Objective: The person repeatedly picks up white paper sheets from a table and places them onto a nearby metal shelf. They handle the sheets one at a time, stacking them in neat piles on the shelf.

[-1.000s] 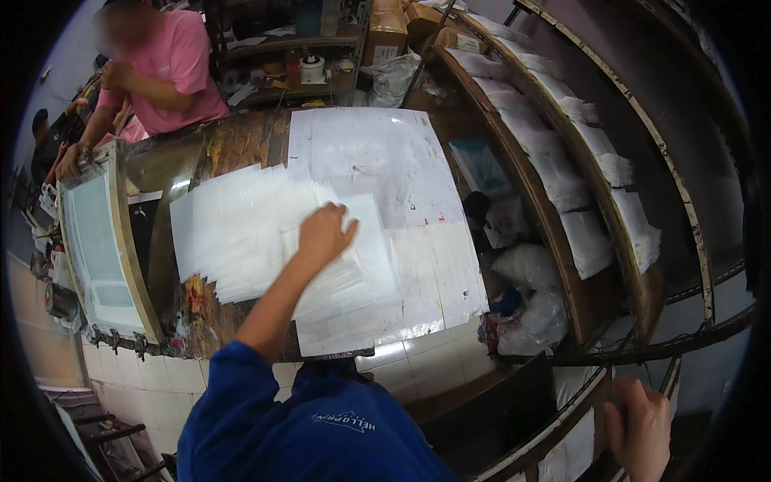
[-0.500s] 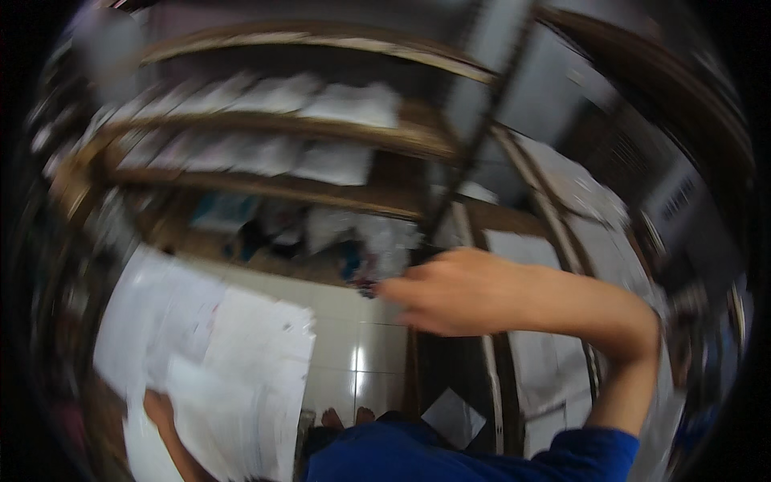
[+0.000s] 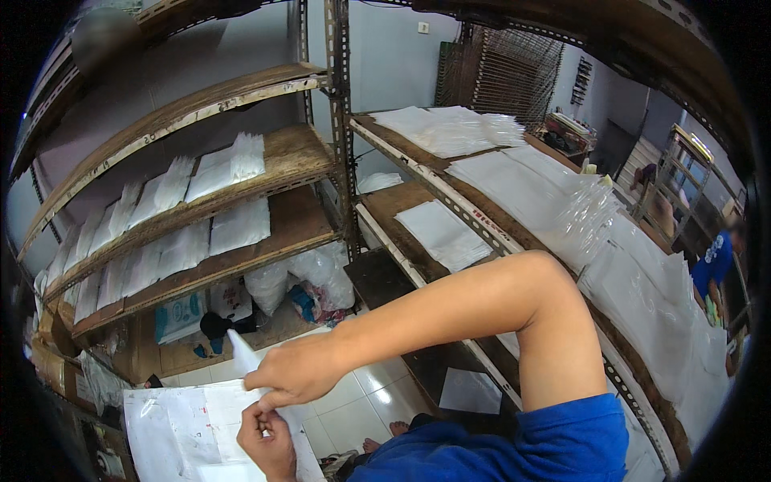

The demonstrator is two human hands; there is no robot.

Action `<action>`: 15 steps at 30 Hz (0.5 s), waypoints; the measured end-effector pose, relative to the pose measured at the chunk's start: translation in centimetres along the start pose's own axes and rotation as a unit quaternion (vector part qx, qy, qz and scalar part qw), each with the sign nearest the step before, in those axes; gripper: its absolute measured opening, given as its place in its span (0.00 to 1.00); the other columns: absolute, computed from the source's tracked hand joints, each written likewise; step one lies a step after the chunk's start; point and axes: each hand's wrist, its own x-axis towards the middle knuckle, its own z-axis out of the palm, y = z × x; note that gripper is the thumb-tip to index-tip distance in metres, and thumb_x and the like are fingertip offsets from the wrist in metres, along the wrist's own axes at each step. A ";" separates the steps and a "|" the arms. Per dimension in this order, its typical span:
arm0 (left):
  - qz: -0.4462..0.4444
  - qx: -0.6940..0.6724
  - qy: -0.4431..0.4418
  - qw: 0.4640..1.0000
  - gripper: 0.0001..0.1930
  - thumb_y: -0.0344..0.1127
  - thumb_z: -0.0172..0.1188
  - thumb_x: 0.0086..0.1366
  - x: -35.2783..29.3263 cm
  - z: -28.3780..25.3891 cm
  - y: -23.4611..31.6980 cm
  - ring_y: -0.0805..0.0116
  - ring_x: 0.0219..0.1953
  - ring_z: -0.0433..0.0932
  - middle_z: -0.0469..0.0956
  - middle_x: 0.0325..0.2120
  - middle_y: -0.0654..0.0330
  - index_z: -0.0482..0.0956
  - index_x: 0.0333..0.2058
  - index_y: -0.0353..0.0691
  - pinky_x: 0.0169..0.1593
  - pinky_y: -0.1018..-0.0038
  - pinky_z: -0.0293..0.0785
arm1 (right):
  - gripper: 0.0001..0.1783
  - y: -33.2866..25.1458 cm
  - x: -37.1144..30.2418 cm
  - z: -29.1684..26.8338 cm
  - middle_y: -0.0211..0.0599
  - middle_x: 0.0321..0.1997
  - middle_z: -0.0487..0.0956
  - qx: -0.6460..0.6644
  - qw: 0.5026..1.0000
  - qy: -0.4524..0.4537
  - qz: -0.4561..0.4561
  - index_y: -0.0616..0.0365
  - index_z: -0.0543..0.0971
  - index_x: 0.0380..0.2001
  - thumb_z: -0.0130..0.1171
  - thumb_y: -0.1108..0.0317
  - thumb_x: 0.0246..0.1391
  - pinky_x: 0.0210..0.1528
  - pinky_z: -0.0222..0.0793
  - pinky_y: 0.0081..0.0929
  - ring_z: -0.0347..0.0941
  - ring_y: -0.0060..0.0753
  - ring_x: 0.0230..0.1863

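Note:
My right hand reaches across from the right with its fingers closed on a thin white sheet. A pointed part of that sheet sticks up beyond the fingers. Just below, close against the right fingertips, my left hand is curled shut; what lies in its fingers is hidden. Both hands are over a white-topped work surface marked with small stains. Near the lower edge of that surface, a pale sheet lies partly behind the left hand.
Ahead on the left, a shelf rack carries rows of clear plastic bags. Another rack along the right holds stacked bags. Stuffed plastic bags sit beneath the left rack. A person in blue is at far right.
My right hand has come left and down to meet my left hand, which has moved right across the surface. The view has swung to the right, and the white sheet now shows at the right fingers.

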 end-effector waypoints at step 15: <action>-0.008 -0.038 -0.117 0.992 0.11 0.31 0.56 0.63 -1.7 1.6 1.0 0.75 0.25 0.71 0.76 0.23 0.61 0.79 0.42 0.34 0.32 0.78 0.69 | 0.12 -1.4 -18.9 -18.0 0.31 0.31 0.75 -0.054 0.873 0.336 0.350 0.57 0.77 0.39 0.48 0.69 0.52 0.30 0.68 0.21 0.69 0.19 0.29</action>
